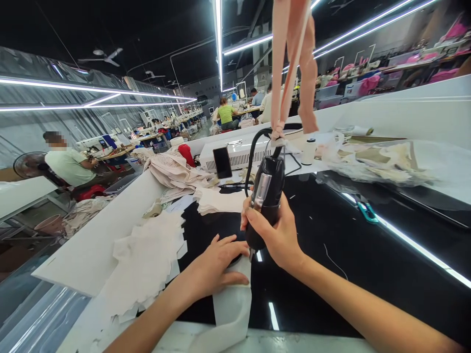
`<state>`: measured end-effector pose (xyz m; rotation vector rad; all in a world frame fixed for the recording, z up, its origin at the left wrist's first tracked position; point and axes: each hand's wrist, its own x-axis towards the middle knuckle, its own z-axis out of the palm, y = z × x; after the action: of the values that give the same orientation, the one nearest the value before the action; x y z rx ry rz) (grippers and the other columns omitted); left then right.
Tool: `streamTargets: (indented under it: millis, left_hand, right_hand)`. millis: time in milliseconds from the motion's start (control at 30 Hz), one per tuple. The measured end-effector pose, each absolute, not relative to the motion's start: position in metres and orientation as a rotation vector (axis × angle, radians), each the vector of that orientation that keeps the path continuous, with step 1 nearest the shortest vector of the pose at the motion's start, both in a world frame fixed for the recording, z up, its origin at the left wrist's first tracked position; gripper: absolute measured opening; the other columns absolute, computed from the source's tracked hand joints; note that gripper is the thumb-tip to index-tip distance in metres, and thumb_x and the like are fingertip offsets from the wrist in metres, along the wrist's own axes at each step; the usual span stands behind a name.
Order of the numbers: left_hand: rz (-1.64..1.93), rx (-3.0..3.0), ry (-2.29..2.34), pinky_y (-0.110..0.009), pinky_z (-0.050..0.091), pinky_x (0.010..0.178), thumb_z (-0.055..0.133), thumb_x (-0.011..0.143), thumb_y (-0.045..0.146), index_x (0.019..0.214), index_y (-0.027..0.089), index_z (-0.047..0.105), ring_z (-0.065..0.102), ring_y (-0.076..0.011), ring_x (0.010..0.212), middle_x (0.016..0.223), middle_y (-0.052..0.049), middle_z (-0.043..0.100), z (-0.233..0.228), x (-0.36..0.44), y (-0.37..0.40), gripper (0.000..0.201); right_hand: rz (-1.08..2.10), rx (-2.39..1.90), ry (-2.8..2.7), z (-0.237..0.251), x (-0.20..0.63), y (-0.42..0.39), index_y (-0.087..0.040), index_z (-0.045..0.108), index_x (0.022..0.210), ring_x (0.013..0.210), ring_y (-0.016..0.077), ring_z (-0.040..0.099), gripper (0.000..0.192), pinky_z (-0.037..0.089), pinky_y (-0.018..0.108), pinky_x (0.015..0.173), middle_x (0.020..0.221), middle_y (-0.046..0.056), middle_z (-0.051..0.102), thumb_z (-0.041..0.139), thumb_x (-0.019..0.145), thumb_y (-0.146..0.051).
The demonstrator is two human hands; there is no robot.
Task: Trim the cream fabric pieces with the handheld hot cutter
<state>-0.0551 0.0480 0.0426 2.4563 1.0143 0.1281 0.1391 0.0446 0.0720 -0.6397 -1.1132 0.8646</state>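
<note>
My right hand (275, 240) is wrapped round a black handheld electric tool (268, 191) with a silver lever on its side. The tool is upright, with its lower end at the edge of a white fabric strip (235, 304). Its cord loops up to a pink cloth strap (290, 63) hanging from above. On the strip lies my left hand (221, 262), fingers spread, the fingertips close to the tool's tip. Under those fingers is a dark, rounded thing, mostly hidden. The strip runs over the table's near edge, and the tip's contact with it is unclear.
The black glossy tabletop (312, 294) bears teal-handled snips (367, 212) at right. Stacked white fabric pieces (147, 255) lie left. Behind are a phone (222, 163), a white vented box (243, 152), a thread spool (309, 151) and bagged scraps (386, 159). Other people sit farther off.
</note>
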Motion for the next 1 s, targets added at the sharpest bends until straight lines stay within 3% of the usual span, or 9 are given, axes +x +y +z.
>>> streamTargets:
  millis: [267, 500, 667, 800, 1000]
  left_hand:
    - [0.094, 2.44, 1.04, -0.083, 0.019, 0.132, 0.094, 0.095, 0.032, 0.132, 0.028, 0.069, 0.044, -0.0397, 0.165, 0.148, -0.009, 0.073, 0.047, -0.051, 0.047, 0.045]
    - [0.069, 2.4, 1.055, -0.084, 0.016, 0.133, 0.094, 0.094, 0.029, 0.132, 0.025, 0.068, 0.044, -0.041, 0.165, 0.158, -0.011, 0.066, 0.052, -0.048, 0.045, 0.046]
    - [0.075, 2.374, 1.043, -0.08, 0.012, 0.136, 0.094, 0.095, 0.03, 0.14, 0.029, 0.068, 0.04, -0.0406, 0.167, 0.154, -0.008, 0.07, 0.052, -0.049, 0.046, 0.052]
    - [0.062, 2.354, 1.025, -0.082, 0.008, 0.135, 0.093, 0.096, 0.027, 0.147, 0.033, 0.066, 0.034, -0.041, 0.17, 0.162, -0.008, 0.065, 0.054, -0.048, 0.046, 0.058]
    - [0.074, 2.398, 0.985, -0.082, 0.011, 0.136, 0.093, 0.096, 0.029, 0.147, 0.031, 0.068, 0.037, -0.0408, 0.168, 0.16, -0.009, 0.066, 0.051, -0.05, 0.048, 0.058]
  right_hand:
    - [0.84, -0.681, -1.114, 0.07, 0.138, 0.046, -0.028, 0.057, 0.097, 0.057, 0.0147, 0.067, 0.031, 0.06, 0.031, 0.055, 0.08, -0.006, 0.067, 0.083, 0.086, -0.04]
    - [0.869, -0.705, -1.11, 0.07, 0.138, 0.041, -0.028, 0.059, 0.1, 0.059, 0.0153, 0.065, 0.031, 0.058, 0.031, 0.054, 0.081, -0.006, 0.065, 0.082, 0.087, -0.043]
    - [0.885, -0.69, -1.135, 0.065, 0.137, 0.033, -0.029, 0.061, 0.101, 0.067, 0.0176, 0.062, 0.028, 0.059, 0.035, 0.059, 0.084, -0.003, 0.064, 0.081, 0.087, -0.043]
    - [0.888, -0.703, -1.146, 0.065, 0.136, 0.03, -0.029, 0.061, 0.1, 0.069, 0.0185, 0.061, 0.025, 0.058, 0.034, 0.057, 0.086, -0.001, 0.063, 0.079, 0.088, -0.041]
    - [0.92, -0.656, -1.107, 0.068, 0.133, 0.025, -0.029, 0.063, 0.107, 0.067, 0.0178, 0.061, 0.03, 0.058, 0.034, 0.057, 0.084, -0.003, 0.066, 0.082, 0.087, -0.041]
